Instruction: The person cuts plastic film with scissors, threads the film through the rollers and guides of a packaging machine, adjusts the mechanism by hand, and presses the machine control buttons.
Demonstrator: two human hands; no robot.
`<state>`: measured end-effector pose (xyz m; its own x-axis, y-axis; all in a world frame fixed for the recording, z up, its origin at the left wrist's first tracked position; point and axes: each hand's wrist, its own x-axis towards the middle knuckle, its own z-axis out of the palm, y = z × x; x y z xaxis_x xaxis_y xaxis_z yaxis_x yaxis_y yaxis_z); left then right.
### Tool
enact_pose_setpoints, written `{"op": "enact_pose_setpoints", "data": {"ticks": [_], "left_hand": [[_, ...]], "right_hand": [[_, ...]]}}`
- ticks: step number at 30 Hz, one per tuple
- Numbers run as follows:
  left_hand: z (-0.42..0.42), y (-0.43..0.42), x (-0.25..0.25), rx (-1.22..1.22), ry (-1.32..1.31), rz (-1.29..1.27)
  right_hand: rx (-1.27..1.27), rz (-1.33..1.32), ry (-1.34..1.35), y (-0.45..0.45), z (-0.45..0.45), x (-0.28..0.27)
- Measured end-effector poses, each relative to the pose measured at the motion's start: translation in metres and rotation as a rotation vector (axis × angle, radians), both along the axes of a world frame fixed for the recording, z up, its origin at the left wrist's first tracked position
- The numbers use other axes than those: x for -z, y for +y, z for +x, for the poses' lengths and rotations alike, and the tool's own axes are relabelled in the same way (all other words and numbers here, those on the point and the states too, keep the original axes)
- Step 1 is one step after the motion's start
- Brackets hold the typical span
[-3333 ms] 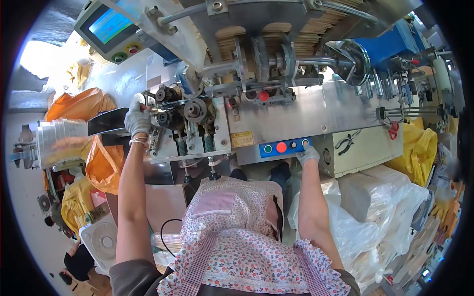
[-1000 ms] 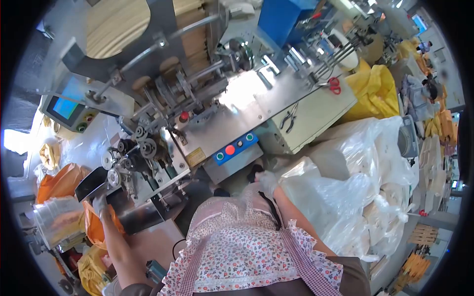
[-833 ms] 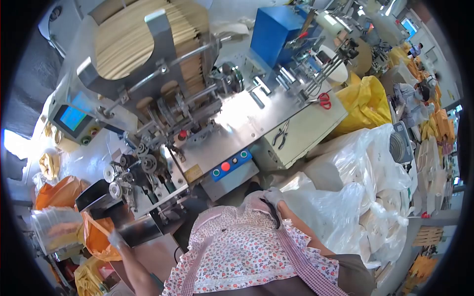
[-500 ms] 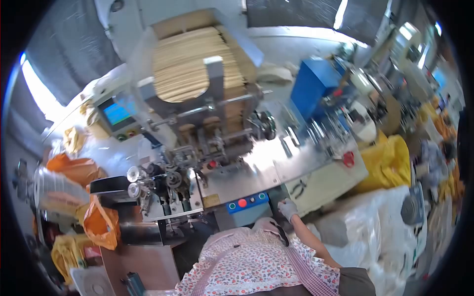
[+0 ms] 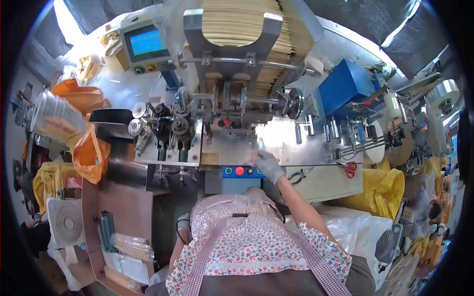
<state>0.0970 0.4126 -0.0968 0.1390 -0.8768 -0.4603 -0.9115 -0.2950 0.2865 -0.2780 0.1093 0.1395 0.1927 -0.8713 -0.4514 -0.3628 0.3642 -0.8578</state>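
My right hand (image 5: 269, 166), in a grey glove, is above the front edge of the steel machine bed (image 5: 232, 154). Its fingers are closed round a small, thin, pale bluish item (image 5: 260, 143) that points up toward the machine; I cannot make out what it is. Just below that hand is the blue button panel (image 5: 240, 171). My left hand (image 5: 184, 226), also gloved, hangs low beside the floral apron (image 5: 247, 241), near a thin dark loop. Its fingers are partly hidden.
Rollers and gears (image 5: 160, 123) stand left on the machine, below a screen (image 5: 145, 42). Flat wooden sticks (image 5: 239, 24) fill the top holder. Pliers (image 5: 301, 174) and red-handled scissors (image 5: 350, 169) lie at the right. A cardboard box (image 5: 118, 202) with wrapped bundles stands lower left.
The view has swung and now centres on the machine. My right hand has gone from the button panel to the apron, then up over the bed. My left hand has left the rollers and come down beside the apron.
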Motion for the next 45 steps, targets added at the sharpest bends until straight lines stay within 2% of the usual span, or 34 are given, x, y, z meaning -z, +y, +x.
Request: {"op": "enact_pose_setpoints", "data": {"ticks": [2,4,8,10,14,16,18,21,24,26,27,28,29,30,32,33,35,37,38,39,40,42,43,45], "left_hand": [[0.007,-0.005,0.025,-0.017,0.041,-0.005],[0.017,-0.006,0.050,0.088,-0.029,0.092],[0.039,0.005,0.026,0.017,0.062,-0.024],[0.046,0.004,-0.002,0.046,0.060,-0.054],[0.077,0.019,-0.005,0.031,0.036,0.073],[0.088,0.027,-0.011,0.020,0.057,0.122],[0.093,0.031,-0.043,-0.325,0.222,0.247],[0.104,0.019,-0.052,-0.037,0.021,0.497],[0.109,-0.001,-0.042,-0.158,0.108,0.349],[0.121,-0.017,-0.007,-0.236,0.163,0.281],[0.126,-0.024,0.006,-0.275,0.189,0.249],[0.127,-0.030,0.003,-0.005,0.068,0.099],[0.128,-0.037,0.001,0.240,-0.104,-0.084],[0.124,-0.050,-0.003,0.247,-0.105,-0.088],[0.103,-0.084,-0.032,-1.011,0.899,0.057],[0.095,-0.093,-0.048,-1.011,0.904,0.052],[0.084,-0.101,-0.074,-1.167,1.074,0.013],[0.079,-0.094,-0.075,-1.220,1.087,-0.018],[0.075,-0.085,-0.072,-1.268,1.090,-0.041],[0.076,-0.071,-0.052,-1.280,1.093,-0.041],[0.085,-0.048,-0.019,-1.182,0.942,-0.036],[0.097,0.002,0.027,-1.043,0.657,0.009],[0.099,0.028,0.032,-1.065,0.614,0.067],[0.096,0.077,0.030,-1.206,0.669,0.161]], "right_hand": [[0.128,-0.006,-0.254,-0.011,0.025,-0.024],[0.146,-0.017,-0.377,-0.027,0.054,-0.055],[0.276,0.038,-0.203,-0.069,0.116,-0.066],[0.404,0.323,-0.519,-0.090,0.136,-0.049],[0.588,0.292,-0.617,-0.096,0.154,-0.026],[0.557,0.135,-0.481,-0.055,0.148,-0.036],[0.295,-0.038,-0.267,-0.004,0.121,-0.043],[0.206,-0.246,0.122,0.042,0.087,-0.098],[0.120,-0.468,0.258,0.043,0.066,-0.170],[-0.048,-0.807,0.487,0.035,0.072,-0.251],[-0.053,-0.984,0.441,0.024,0.076,-0.271],[-0.060,-1.160,0.392,0.010,0.079,-0.290],[-0.121,-1.227,0.549,-0.004,0.082,-0.314],[-0.185,-1.289,0.707,-0.018,0.084,-0.334],[-0.214,-1.384,0.707,-0.047,0.096,-0.352],[-0.215,-1.390,0.709,-0.060,0.100,-0.354],[-0.246,-1.316,0.823,-0.084,0.106,-0.349],[-0.295,-1.233,0.897,-0.106,0.106,-0.337],[-0.334,-1.138,0.971,-0.112,0.107,-0.332],[-0.251,-1.153,0.980,-0.113,0.110,-0.329],[-0.263,-1.152,0.976,-0.110,0.113,-0.330],[-0.107,-1.183,0.513,-0.096,0.117,-0.333],[-0.115,-1.178,0.506,-0.088,0.114,-0.328],[0.156,-1.329,0.454,-0.068,0.096,-0.318]]}}
